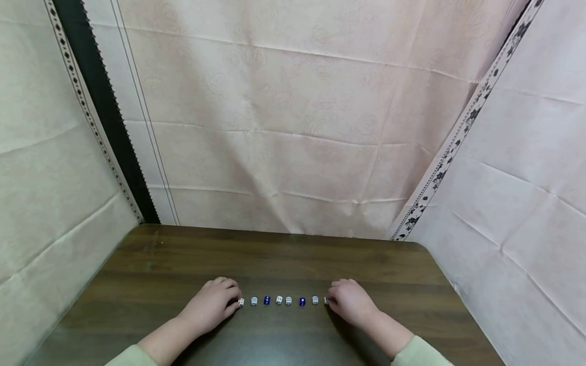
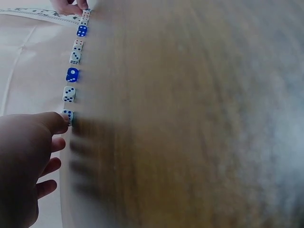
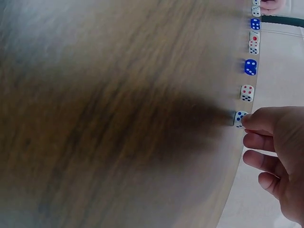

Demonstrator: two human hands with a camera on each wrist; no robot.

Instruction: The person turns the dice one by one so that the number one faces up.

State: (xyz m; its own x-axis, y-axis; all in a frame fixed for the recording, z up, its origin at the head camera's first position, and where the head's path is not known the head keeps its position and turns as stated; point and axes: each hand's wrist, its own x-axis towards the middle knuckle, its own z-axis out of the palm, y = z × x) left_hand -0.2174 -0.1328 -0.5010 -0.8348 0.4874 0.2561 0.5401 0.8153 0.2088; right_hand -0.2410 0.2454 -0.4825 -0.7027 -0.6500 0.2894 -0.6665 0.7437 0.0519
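Note:
Dice stand in a spaced row across a brown wooden table. At the left end, my left hand [image 1: 214,306] pinches a white die [image 2: 71,114] with blue pips, the thumb on its near side. At the other end, my right hand [image 1: 353,303] pinches another white die [image 3: 238,118] with its thumb and fingers. Between them are two blue dice [image 1: 267,300] and several white dice [image 1: 315,300]. Two white ones near the middle sit closer together than the others. The fingers behind each end die are partly hidden in the wrist views.
The wooden table [image 1: 293,259] has rounded far corners. Pale patterned cloth [image 1: 293,101] hangs behind it, with more white cloth [image 1: 517,193] along the right side and on the left. A dark strip [image 1: 110,117] shows at the left rear corner.

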